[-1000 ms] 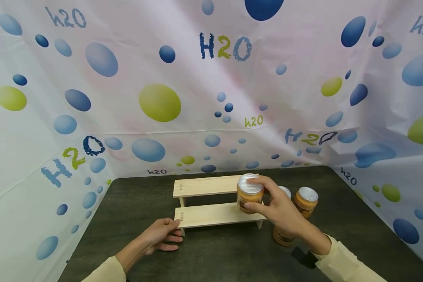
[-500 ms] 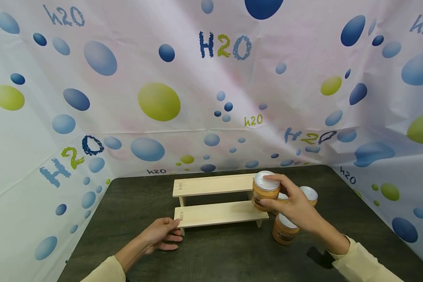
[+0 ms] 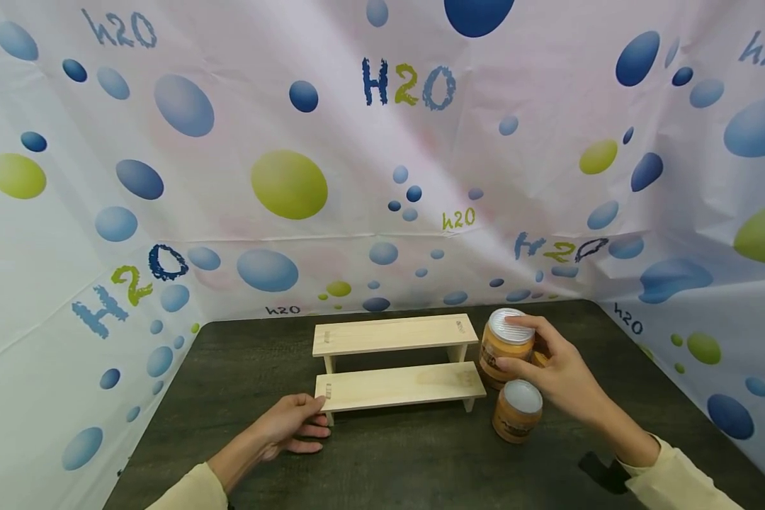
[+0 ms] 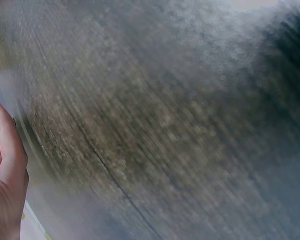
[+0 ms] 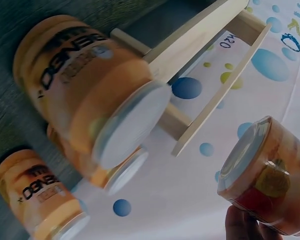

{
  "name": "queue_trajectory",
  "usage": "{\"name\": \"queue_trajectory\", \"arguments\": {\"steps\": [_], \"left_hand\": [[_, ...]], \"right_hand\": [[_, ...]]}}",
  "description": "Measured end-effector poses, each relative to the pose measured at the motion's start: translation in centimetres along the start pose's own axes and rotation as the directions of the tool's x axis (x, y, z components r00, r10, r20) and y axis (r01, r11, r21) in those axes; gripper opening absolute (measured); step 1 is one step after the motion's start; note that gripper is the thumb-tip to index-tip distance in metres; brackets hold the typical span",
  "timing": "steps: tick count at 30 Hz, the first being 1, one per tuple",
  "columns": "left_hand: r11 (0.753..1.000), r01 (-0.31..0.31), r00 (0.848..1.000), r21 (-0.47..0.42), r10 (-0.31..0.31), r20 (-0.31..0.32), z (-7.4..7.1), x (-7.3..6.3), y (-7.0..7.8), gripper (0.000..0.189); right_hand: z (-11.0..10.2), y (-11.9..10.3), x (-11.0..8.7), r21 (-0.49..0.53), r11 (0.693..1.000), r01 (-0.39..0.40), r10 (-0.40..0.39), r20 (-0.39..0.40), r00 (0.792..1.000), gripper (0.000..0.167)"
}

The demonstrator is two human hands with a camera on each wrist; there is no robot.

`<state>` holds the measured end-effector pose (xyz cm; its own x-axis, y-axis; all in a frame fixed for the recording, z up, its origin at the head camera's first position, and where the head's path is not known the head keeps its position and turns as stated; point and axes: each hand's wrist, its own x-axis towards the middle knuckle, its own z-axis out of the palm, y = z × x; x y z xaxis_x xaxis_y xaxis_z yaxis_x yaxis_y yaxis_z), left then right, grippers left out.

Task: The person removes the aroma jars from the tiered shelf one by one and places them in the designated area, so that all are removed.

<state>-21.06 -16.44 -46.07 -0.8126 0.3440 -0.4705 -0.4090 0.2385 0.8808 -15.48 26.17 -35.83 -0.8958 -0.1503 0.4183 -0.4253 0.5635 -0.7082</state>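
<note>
My right hand [image 3: 557, 365] grips an orange can [image 3: 506, 350] with a ridged silver lid, thumb and fingers on opposite sides. It is held upright just right of a two-step wooden shelf [image 3: 398, 386]. In the right wrist view, the held can [image 5: 277, 185] is at the lower right, with fingertips [image 5: 237, 225] against it. A matching can [image 3: 518, 418] stands on the table in front of it. My left hand [image 3: 291, 425] pinches the left end of the lower step, its other fingers spread below. The left wrist view catches only part of that hand [image 4: 5, 155].
The right wrist view shows more orange cans on the table: one [image 5: 40, 195] at the lower left and one [image 5: 115, 175] partly hidden behind the nearest. A dark wood-grain table [image 3: 382, 467] lies beneath, with a white bubble-printed sheet [image 3: 357, 177] behind and at both sides.
My right hand has carried the can rightward, from over the shelf's right part to beside it. The shelf's right end and the front can now show fully. My left hand has stayed put.
</note>
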Motion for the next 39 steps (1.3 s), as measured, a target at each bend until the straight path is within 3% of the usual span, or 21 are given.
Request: {"name": "queue_trajectory", "arguments": {"steps": [17,39], "left_hand": [[1.0,0.016,1.0,-0.007,-0.016,-0.005,0.1,-0.2,0.1,0.035],[1.0,0.018,1.0,-0.002,-0.018,-0.011,0.2,-0.1,0.4,0.035]], "right_hand": [[-2.4,1.5,-1.7,-0.079,0.997,-0.022,0.014,-0.095,0.995,0.065],[-3.5,2.9,-2.5,-0.145,0.989,-0.035,0.009,-0.174,0.985,0.064]]}}
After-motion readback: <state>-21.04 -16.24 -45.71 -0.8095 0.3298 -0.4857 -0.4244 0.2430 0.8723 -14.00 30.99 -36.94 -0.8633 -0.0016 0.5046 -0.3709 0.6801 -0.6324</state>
